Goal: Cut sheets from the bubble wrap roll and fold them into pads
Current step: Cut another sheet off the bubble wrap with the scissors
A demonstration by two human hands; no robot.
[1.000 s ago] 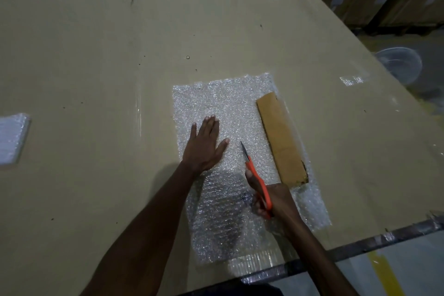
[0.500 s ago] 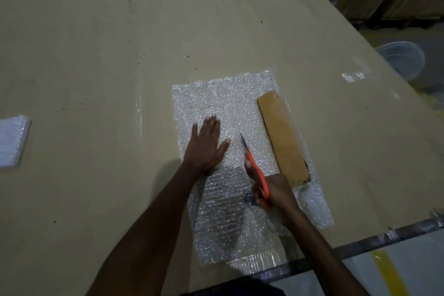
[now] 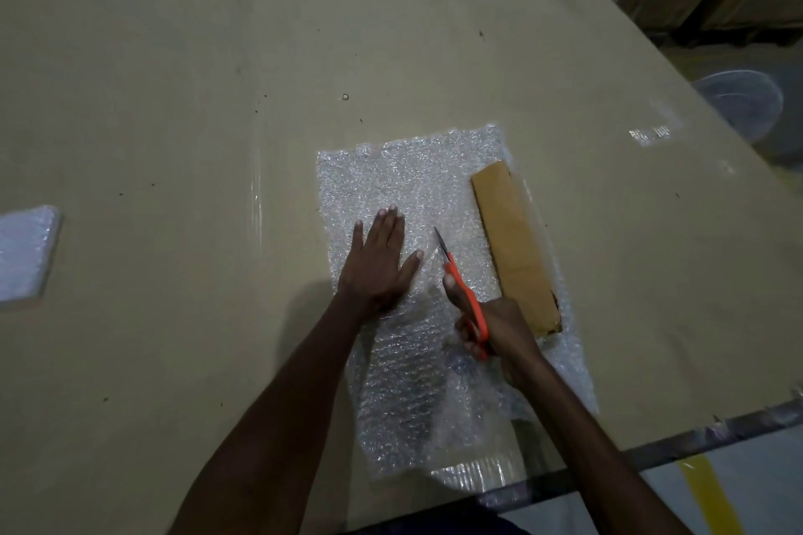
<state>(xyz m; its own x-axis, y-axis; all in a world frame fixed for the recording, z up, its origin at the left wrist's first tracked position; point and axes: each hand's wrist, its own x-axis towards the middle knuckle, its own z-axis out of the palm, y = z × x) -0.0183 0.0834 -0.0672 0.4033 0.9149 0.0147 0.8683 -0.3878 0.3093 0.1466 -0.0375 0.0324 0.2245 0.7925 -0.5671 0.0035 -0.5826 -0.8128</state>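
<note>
A: Count for you, quick?
B: You've got one bubble wrap sheet (image 3: 404,182), one scissors (image 3: 462,291), one cardboard core (image 3: 515,248).
A: Pads?
B: One pad (image 3: 24,252), far left. Two hands, yours: left hand (image 3: 378,261), right hand (image 3: 499,330). One table (image 3: 174,100). One fan (image 3: 738,104).

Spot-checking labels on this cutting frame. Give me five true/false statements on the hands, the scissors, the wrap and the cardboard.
1. The left hand lies flat with straight fingers on the bubble wrap. True.
2. The right hand grips blue-handled scissors. False: the scissors have orange handles.
3. The scissor blades point away from the person. True.
4. The cardboard piece lies to the left of the left hand. False: it lies to the right of the scissors, on the wrap.
5. A folded pad sits at the table's left edge. True.
</note>
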